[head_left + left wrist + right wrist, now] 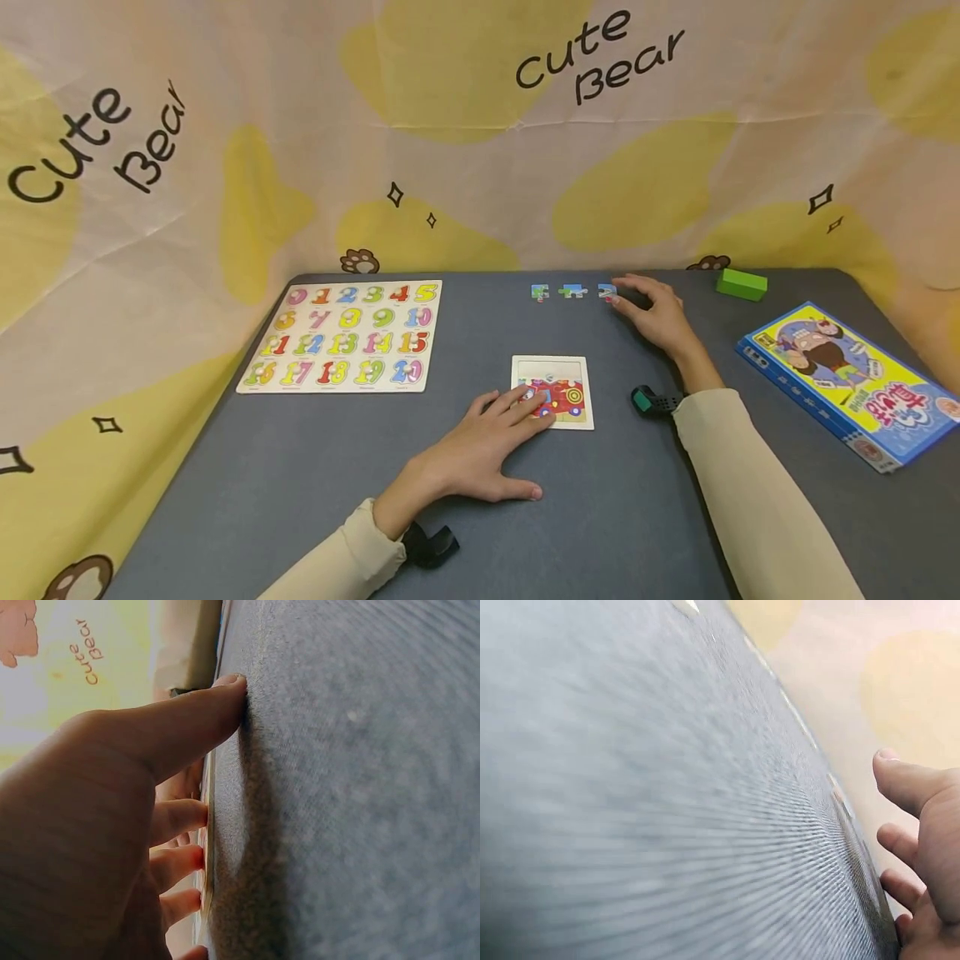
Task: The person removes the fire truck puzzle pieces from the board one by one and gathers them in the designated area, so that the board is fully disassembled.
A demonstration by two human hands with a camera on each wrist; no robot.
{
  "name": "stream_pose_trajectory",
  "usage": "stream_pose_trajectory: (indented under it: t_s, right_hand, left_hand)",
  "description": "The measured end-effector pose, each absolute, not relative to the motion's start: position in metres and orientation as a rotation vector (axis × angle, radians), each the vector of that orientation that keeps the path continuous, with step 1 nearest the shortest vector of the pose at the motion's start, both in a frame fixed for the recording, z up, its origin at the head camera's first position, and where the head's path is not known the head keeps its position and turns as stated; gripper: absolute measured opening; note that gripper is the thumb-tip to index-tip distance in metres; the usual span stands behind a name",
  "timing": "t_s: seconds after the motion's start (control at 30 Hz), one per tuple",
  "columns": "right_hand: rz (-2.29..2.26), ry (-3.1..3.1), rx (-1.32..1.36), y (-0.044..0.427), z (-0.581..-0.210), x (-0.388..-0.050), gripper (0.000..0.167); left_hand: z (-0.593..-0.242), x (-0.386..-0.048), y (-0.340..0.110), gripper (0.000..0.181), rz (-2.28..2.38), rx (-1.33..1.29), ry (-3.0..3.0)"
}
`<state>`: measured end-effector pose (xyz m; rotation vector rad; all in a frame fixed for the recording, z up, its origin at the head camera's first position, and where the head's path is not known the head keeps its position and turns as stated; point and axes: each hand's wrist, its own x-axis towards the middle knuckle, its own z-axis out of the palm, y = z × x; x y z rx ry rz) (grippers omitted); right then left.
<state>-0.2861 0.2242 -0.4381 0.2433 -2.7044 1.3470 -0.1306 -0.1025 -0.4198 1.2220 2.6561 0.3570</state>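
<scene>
My left hand (480, 450) lies with fingers spread on the lower left of a small white-framed puzzle board (589, 400), covering part of its red vehicle picture; in the left wrist view, the thumb of this hand (97, 802) is held apart from the fingers. At the back of the table, my right hand (660, 317) has its thumb and forefinger parted beside the rightmost puzzle piece (606, 291). Two more pieces, one in the middle (573, 291) and one at left (539, 292), lie in the same row. In the right wrist view the fingers of the right hand (930, 855) look relaxed and apart.
A number board (341, 337) lies at the back left of the grey table (600, 517). To the right are a green block (742, 285) and a blue and yellow box (851, 383). A patterned cloth (465, 167) hangs behind the table's back edge.
</scene>
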Motion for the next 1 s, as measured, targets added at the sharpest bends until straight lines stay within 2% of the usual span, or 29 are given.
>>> stream_pose_trajectory:
  t_s: [0.2,0.37,0.8,1.0]
  right_hand:
    - [1.551,-2.704,0.267,0.22,-0.433,-0.271,0.053]
    - [1.586,-2.738,0.323,0.214,-0.428,-0.261,0.053]
    - [1.382,-2.879,0.487,0.193,-0.428,-0.242,0.049]
    - [1.267,-2.831,0.63,0.184,-0.426,-0.236,0.042]
  left_hand:
    - [-0.416,-0.13,-0.104,0.089,0.378,1.207,2.646]
    - [-0.417,-0.13,-0.104,0.09,0.381,1.184,2.652]
    - [-0.418,-0.129,-0.103,0.09,0.377,1.219,2.645]
    - [-0.416,-0.127,-0.101,0.089,0.33,1.211,2.645]
